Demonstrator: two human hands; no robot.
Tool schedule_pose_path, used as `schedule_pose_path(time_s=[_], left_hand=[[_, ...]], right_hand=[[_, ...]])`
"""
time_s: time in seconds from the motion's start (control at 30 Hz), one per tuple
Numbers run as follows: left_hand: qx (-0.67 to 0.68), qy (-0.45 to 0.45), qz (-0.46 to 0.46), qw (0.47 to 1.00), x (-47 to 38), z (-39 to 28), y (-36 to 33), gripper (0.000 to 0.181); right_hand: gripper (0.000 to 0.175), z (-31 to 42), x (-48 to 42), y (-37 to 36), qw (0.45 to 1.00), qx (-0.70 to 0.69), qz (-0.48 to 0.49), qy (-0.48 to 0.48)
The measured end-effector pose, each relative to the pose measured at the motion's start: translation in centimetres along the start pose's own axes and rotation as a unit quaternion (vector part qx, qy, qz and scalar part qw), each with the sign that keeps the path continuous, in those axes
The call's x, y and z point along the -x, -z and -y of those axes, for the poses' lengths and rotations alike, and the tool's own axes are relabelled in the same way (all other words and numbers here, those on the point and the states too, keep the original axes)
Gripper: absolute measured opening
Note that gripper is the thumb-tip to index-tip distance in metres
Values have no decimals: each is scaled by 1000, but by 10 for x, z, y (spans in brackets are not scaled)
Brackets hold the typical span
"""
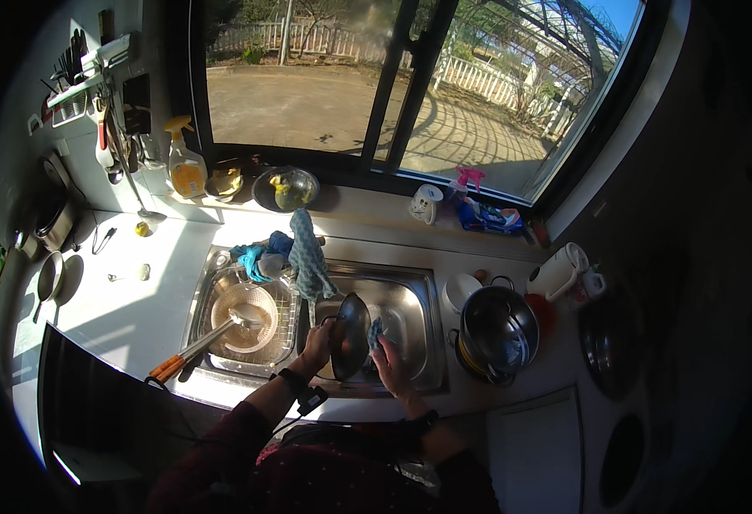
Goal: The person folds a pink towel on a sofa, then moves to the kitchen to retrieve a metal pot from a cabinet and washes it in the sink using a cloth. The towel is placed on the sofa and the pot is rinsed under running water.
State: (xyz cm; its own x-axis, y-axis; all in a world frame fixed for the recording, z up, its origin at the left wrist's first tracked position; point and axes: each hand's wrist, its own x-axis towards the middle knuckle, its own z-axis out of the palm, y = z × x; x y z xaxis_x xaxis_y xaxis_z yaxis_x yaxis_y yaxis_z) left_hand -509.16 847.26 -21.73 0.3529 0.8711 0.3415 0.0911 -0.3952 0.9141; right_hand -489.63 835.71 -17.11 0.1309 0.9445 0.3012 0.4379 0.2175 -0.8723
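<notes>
Over the right basin of a steel double sink [437,321], my left hand [317,347] grips a dark metal pan or pot [350,337] by its left rim, where a small loop handle shows. The pan is tilted up on its side. Just right of it, my right hand [390,366] holds a blue-grey patterned cloth [375,333] between thumb and fingers. A similar cloth [306,254] drapes over the faucet. In the left basin, a plastic colander [217,307] stands on a wire rack, and a long-handled utensil with a wooden grip [169,367] lies across it.
Stacked metal pots [499,327], a white bowl [461,292] and a white jug [559,270] stand right of the sink. Blue cloths [254,260] lie behind the left basin. The windowsill holds spray bottles [186,167], a glass bowl [286,204] and a mug [426,204].
</notes>
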Motion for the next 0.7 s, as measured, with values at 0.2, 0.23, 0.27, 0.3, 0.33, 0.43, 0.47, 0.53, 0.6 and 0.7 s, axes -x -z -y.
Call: schedule_pose_path(time_s=[0.2, 0.23, 0.27, 0.3, 0.33, 0.43, 0.47, 0.53, 0.6, 0.7], left_hand=[[589, 353, -97, 720, 5, 39, 0, 36], [569, 347, -91, 740, 7, 42, 4, 36], [554, 349, -79, 752, 8, 43, 9, 35], [528, 367, -78, 762, 10, 42, 14, 35], [500, 376, -58, 778, 13, 39, 19, 34], [553, 395, -86, 728, 21, 33, 31, 35], [568, 371, -61, 732, 25, 35, 34, 36], [704, 292, 15, 647, 33, 42, 40, 34], [648, 335, -33, 684, 41, 50, 43, 38], [624, 328, -50, 708, 53, 47, 43, 47]], right_hand=[[50, 22, -4, -54, 946, 241, 182, 116], [50, 19, -11, -59, 950, 233, 171, 122], [52, 13, -20, -64, 951, 230, 159, 134], [53, 5, -30, -69, 952, 231, 166, 114], [53, -3, -41, -75, 956, 222, 159, 105], [54, -27, -76, -89, 952, 239, 174, 81], [54, -33, -87, -92, 963, 191, 170, 81], [53, -41, -104, -95, 972, 143, 186, 18], [52, -47, -114, -96, 976, 92, 196, -16], [53, -59, -120, -95, 974, 70, 207, -55]])
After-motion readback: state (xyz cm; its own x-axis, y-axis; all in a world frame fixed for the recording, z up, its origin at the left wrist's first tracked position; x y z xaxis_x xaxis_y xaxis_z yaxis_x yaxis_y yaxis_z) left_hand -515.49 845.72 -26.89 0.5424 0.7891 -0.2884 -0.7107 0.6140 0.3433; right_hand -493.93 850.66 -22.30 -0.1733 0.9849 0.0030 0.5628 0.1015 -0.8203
